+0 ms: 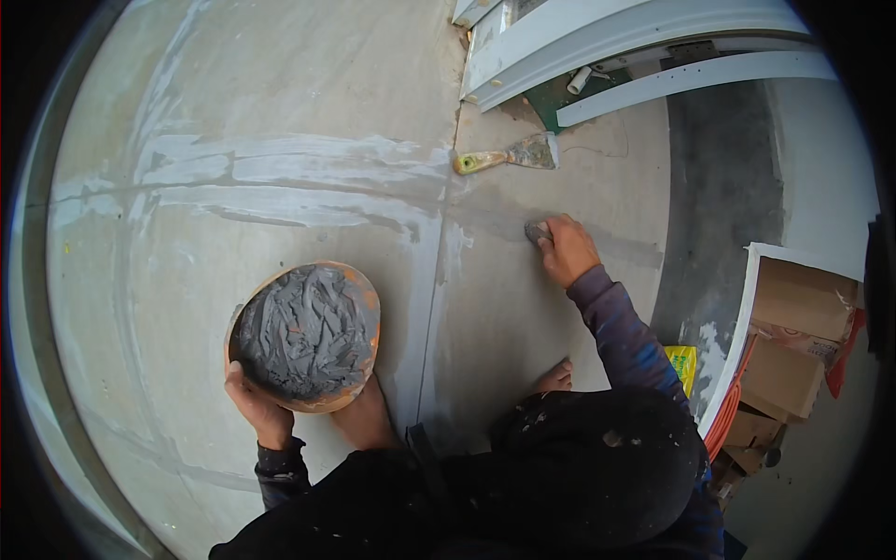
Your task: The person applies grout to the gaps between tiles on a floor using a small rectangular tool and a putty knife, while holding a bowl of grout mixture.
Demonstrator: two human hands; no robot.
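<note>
The yellow packet (684, 366) at the right bears lettering along its edge, too small and slanted to read. Faint reddish print shows on a cardboard box (793, 341) beyond it, also illegible; no other text can be read.

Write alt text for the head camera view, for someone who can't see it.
A person's left hand holds a bowl of grey paste, while the right hand holds a small grey object over a pale, streaked floor. A smeared scraper lies beyond the right hand; cardboard boxes sit at right.
</note>
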